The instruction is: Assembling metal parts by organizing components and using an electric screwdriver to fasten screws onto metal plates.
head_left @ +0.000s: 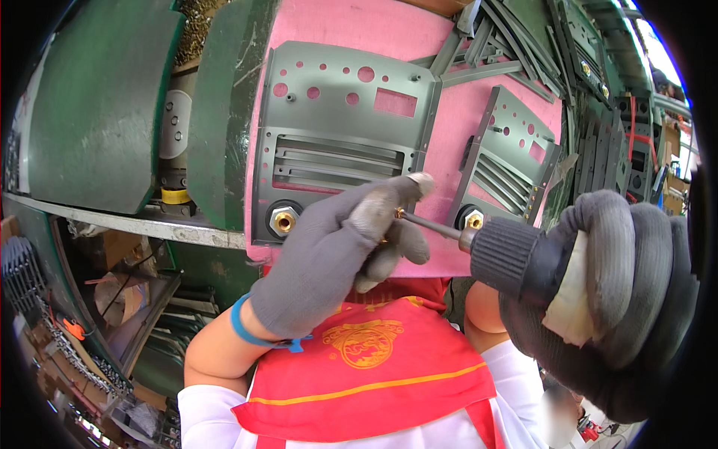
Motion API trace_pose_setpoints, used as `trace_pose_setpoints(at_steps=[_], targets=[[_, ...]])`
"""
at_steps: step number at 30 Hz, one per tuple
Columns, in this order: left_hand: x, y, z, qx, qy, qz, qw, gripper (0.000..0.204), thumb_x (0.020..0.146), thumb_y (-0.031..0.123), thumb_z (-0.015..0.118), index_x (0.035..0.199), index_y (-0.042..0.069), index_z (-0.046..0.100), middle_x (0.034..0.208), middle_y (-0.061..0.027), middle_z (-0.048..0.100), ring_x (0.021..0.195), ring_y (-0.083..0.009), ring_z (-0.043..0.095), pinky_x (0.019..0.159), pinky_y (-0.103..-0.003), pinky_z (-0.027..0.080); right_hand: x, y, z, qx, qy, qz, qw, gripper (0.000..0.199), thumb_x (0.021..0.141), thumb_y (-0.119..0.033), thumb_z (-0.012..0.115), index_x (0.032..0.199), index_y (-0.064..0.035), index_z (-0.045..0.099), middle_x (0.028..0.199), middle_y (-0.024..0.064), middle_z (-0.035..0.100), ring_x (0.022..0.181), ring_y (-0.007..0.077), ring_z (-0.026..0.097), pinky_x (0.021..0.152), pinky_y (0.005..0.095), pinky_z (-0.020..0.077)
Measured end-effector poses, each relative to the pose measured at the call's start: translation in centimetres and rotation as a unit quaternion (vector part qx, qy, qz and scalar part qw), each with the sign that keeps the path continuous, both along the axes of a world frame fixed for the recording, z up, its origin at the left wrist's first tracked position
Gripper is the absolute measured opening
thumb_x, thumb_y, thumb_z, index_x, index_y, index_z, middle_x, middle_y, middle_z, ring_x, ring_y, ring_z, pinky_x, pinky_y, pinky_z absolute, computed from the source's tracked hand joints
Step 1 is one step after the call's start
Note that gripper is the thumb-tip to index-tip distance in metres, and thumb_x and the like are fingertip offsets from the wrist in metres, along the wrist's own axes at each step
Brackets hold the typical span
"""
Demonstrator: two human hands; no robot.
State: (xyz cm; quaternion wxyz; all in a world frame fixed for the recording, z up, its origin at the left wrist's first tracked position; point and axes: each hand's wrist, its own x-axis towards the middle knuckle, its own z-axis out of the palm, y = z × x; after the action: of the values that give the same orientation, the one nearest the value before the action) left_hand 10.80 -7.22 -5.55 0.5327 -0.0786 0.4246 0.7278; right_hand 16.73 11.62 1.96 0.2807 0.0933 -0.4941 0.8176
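In a grey glove, my left hand (318, 251) pinches a small brass-coloured screw (400, 212) between thumb and forefinger. The bit of a black power screwdriver (502, 254) meets this screw, and my gloved right hand (636, 277) is wrapped round the tool's body. Beyond my left hand, a grey metal panel (336, 112) with round holes and louvred slots lies on a pink sheet (359, 22). A brass fitting (284, 221) with a hex nut sits in its lower left corner. To the right lies a similar tilted panel (512, 112), also bearing a brass fitting (474, 219).
Grey metal strips (486, 49) are piled at the back right. On the left are large dark green surfaces (97, 112) and a heap of small brass-coloured parts (194, 26). The bench's metal edge (127, 223) runs across the left; stacked parts (598, 150) stand far right.
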Motion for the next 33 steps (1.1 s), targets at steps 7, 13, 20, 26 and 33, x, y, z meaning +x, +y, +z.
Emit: trace_pose_setpoints(at_steps=[7,13,20,26,33], targets=[[1.5,-6.0,-2.2,-0.245,0.732,-0.154,0.617,0.036,0.086,0.019,0.072,0.119,0.007,0.067,0.069,-0.0010,0.052,0.058,-0.0141,0.049,0.050,-0.029,0.039,-2.8,0.7,-1.9,0.000,-0.015,-0.044,0.999,0.020,0.078,-0.016,0.071,0.080,-0.0144,0.051,0.078,-0.0032,0.051,0.067,0.0084,0.050,0.069,0.0281,0.0401],[2.2,-7.1,-2.2,-0.287,0.785,-0.154,0.526,0.028,0.075,0.018,0.077,0.102,0.012,0.072,0.066,0.0019,0.047,0.057,-0.0158,0.049,0.049,-0.030,0.037,-2.2,3.4,-2.8,-0.006,-0.034,-0.065,0.997,0.019,0.079,-0.016,0.069,0.080,-0.0138,0.050,0.078,-0.0026,0.050,0.068,0.0090,0.049,0.069,0.0288,0.0393],[1.2,-6.6,-0.1,-0.295,0.773,-0.212,0.520,0.027,0.074,0.016,0.075,0.100,0.011,0.071,0.066,0.0004,0.044,0.055,-0.0153,0.046,0.048,-0.030,0.035,-2.8,3.4,-3.6,-0.002,-0.057,-0.074,0.996,0.017,0.080,-0.016,0.067,0.081,-0.0131,0.050,0.078,-0.0020,0.048,0.068,0.0096,0.048,0.070,0.0297,0.0383],[0.4,-5.4,-1.9,-0.289,0.787,-0.167,0.518,0.027,0.074,0.016,0.074,0.100,0.011,0.071,0.066,-0.0001,0.045,0.055,-0.0157,0.046,0.048,-0.030,0.036,-3.0,3.7,-4.0,0.000,-0.070,-0.088,0.994,0.016,0.081,-0.017,0.065,0.081,-0.0126,0.049,0.078,-0.0015,0.047,0.069,0.0101,0.046,0.070,0.0304,0.0375],[0.5,-5.7,-1.4,-0.285,0.776,-0.198,0.526,0.030,0.073,0.015,0.075,0.102,0.010,0.071,0.067,0.0002,0.048,0.056,-0.0152,0.048,0.048,-0.030,0.037,-2.9,4.0,-4.6,0.000,-0.086,-0.104,0.991,0.015,0.083,-0.017,0.063,0.081,-0.0119,0.048,0.078,-0.0009,0.046,0.069,0.0107,0.045,0.070,0.0313,0.0365]])
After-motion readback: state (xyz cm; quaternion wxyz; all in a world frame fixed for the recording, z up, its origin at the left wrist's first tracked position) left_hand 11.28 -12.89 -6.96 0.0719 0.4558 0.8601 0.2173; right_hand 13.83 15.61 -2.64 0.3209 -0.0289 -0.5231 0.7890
